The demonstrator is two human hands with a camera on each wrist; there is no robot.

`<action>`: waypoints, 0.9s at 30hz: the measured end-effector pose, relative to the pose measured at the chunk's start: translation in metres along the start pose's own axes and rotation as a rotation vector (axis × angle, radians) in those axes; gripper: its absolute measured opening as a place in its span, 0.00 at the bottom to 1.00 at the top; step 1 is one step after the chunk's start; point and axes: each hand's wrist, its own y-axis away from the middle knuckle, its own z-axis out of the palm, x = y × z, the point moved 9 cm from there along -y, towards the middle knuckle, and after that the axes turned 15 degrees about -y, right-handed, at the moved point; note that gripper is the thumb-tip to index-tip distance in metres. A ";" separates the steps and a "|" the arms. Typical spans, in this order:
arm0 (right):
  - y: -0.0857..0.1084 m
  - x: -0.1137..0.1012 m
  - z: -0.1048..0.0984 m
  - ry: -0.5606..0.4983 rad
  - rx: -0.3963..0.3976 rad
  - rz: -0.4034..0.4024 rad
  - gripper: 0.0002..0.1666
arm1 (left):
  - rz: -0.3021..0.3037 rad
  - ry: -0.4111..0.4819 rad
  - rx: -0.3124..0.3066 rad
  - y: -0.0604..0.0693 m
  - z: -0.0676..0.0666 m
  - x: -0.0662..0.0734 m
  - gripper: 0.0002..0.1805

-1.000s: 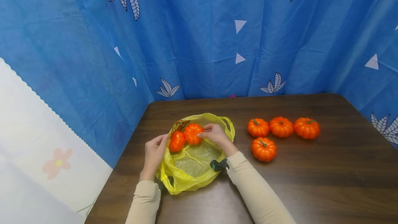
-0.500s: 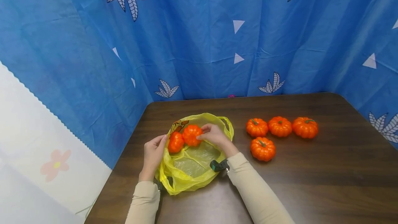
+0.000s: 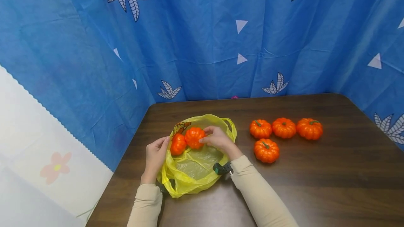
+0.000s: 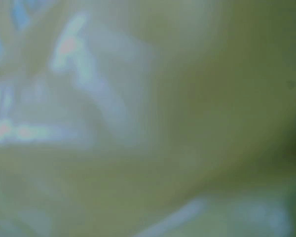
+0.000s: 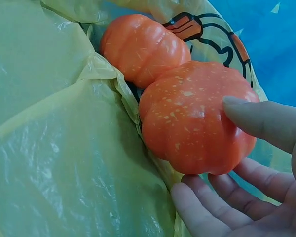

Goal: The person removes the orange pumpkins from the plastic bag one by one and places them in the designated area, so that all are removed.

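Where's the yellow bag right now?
In the head view, the yellow bag sits on the left half of the table, left of the four loose pumpkins. The left hand holds its left rim; the right hand holds a pumpkin.

The plastic bag [image 3: 197, 165] is looking crinkled and glossy, the ribbed pumpkins [image 3: 194, 137] are shining, the wood-grained tabletop [image 3: 328, 171] is showing a soft sheen, and the creased cloth curtain [image 3: 202, 38] is looking matt.
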 end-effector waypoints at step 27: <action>0.003 0.003 0.009 -0.191 -0.050 0.016 0.29 | 0.032 -0.008 0.025 0.001 0.000 0.002 0.14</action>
